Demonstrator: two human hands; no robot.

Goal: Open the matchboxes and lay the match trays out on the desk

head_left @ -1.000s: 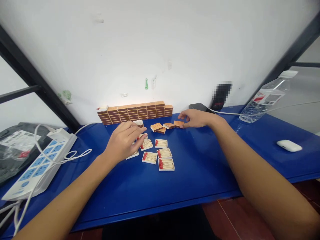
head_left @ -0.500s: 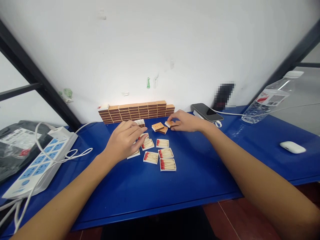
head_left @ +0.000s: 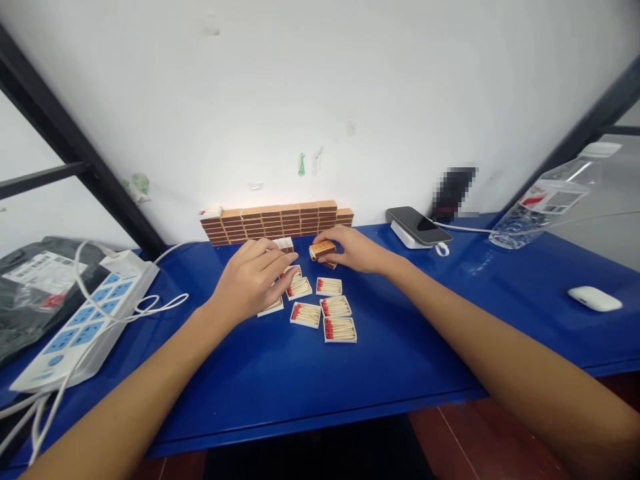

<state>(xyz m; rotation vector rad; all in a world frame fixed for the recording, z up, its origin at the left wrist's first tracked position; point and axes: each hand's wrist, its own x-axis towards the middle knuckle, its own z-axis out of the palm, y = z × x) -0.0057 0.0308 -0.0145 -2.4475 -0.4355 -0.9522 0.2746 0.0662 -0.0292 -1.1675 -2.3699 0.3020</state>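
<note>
My right hand [head_left: 345, 250] pinches a tan matchbox [head_left: 323, 249] between thumb and fingers, over another matchbox that is mostly hidden beneath it. To the left, my left hand [head_left: 250, 277] has its fingers stretched out and holds nothing that I can see. It covers part of several white matchbox trays filled with red-tipped matches, such as the tray [head_left: 299, 288] by its thumb. More filled trays lie nearer to me, among them the front one [head_left: 340, 329]. Just beyond the left fingers sits a small group of white-topped boxes [head_left: 285, 245], partly hidden.
A long stacked row of matchboxes [head_left: 270, 223] stands against the wall. At left lie a power strip [head_left: 85, 320], loose white cables and a dark plastic bag [head_left: 30, 300]. On the right are a phone [head_left: 419, 225], a water bottle [head_left: 540, 200] and a white earbud case [head_left: 595, 299].
My right hand has moved left with its matchbox, which is now over the other loose boxes. The left hand has hardly moved, and the whole view has shifted slightly.
</note>
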